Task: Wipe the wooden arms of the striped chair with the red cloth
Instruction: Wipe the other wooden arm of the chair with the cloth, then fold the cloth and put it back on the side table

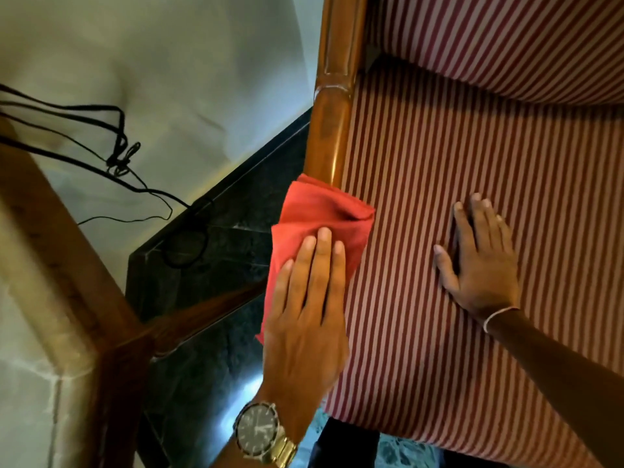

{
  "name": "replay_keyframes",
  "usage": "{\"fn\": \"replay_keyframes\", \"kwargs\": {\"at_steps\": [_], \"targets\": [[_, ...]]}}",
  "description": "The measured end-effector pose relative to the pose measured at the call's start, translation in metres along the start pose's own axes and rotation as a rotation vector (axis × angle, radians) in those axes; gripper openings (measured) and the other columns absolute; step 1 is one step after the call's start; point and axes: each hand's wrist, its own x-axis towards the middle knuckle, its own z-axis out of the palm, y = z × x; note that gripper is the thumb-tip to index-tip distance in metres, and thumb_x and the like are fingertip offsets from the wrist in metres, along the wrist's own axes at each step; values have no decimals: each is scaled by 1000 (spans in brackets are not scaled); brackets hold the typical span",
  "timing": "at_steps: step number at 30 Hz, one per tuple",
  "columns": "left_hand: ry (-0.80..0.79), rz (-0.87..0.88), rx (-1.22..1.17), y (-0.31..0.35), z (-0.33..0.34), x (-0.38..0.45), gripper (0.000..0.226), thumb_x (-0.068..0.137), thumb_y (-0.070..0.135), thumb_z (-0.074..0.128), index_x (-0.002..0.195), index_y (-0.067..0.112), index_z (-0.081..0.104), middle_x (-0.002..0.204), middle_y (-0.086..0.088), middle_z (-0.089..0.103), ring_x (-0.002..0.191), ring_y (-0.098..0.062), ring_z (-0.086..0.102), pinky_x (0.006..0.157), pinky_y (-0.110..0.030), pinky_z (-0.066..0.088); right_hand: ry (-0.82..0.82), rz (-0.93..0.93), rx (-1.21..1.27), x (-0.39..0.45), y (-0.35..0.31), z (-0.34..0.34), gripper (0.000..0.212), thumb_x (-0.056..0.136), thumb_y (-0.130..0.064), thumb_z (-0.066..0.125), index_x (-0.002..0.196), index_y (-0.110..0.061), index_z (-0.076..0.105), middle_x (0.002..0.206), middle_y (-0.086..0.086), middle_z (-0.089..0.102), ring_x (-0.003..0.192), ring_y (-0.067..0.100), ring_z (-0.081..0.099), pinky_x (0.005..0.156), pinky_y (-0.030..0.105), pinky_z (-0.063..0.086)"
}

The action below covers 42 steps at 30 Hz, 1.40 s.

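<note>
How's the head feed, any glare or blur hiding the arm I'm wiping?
Head view: dim, warm light; a glossy highlight runs along the wooden arm just above the red cloth, yet its surface stays readable. Left hand and right hand are fairly sharp. The edges are soft and wide-angle bent, and bright glare sits on the dark floor by the watch.

Your striped chair seat (456, 204), red and pale in narrow lines, fills the frame from the centre out to 3 and 5 o'clock, with its striped back cushion (499, 42) at 1 o'clock. Your right hand (479, 261) lies flat on the seat, fingers spread, near 3 o'clock. Along the seat's edge a glossy wooden arm (332, 123) runs from 12 o'clock down to the centre, where the red cloth (320, 221) is draped over it under the flat fingers of your left hand (309, 309).
</note>
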Motion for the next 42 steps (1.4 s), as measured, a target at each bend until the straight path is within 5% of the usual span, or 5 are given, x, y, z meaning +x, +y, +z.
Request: {"fn": "replay_keyframes", "kwargs": {"at_steps": [10, 18, 26, 31, 42], "targets": [[121, -104, -47, -1, -2, 231, 68, 96, 14, 26, 162, 7, 15, 172, -16, 15, 160, -28, 13, 132, -43, 10, -18, -3, 33, 1, -4, -6, 73, 102, -49, 40, 161, -8, 27, 171, 19, 20, 159, 34, 18, 128, 54, 20], [27, -21, -33, 5, -4, 104, 60, 104, 22, 34, 161, 5, 23, 170, -15, 19, 158, -27, 11, 129, -44, 11, -126, 69, 262, 1, -18, -32, 79, 99, -55, 50, 160, -10, 29, 172, 15, 16, 160, 31, 13, 130, 49, 16], [58, -408, -661, -19, -39, 107, 60, 106, 41, 42, 157, 12, 32, 163, -13, 36, 149, -25, 39, 119, -34, 34, -460, 467, 1662, 56, -110, -111, 61, 86, -53, 64, 141, -27, 56, 133, 0, 70, 121, 11, 69, 107, 36, 55], [-191, -664, -903, -49, -63, 112, 85, 76, 54, 67, 150, 17, 47, 118, -6, 69, 103, -23, 70, 93, -53, 60, -479, 366, 1616, 79, -141, -127, 46, 92, -26, 73, 135, -24, 57, 130, 3, 68, 121, 17, 68, 99, 30, 59], [-78, -496, -1069, 5, -83, 109, 22, 84, 44, 69, 105, 36, 70, 99, 15, 79, 92, -5, 77, 86, -39, 63, -237, 306, 1930, 67, -104, -154, 23, 97, -11, 64, 119, -15, 65, 125, 7, 71, 124, 27, 66, 107, 48, 54]]}}
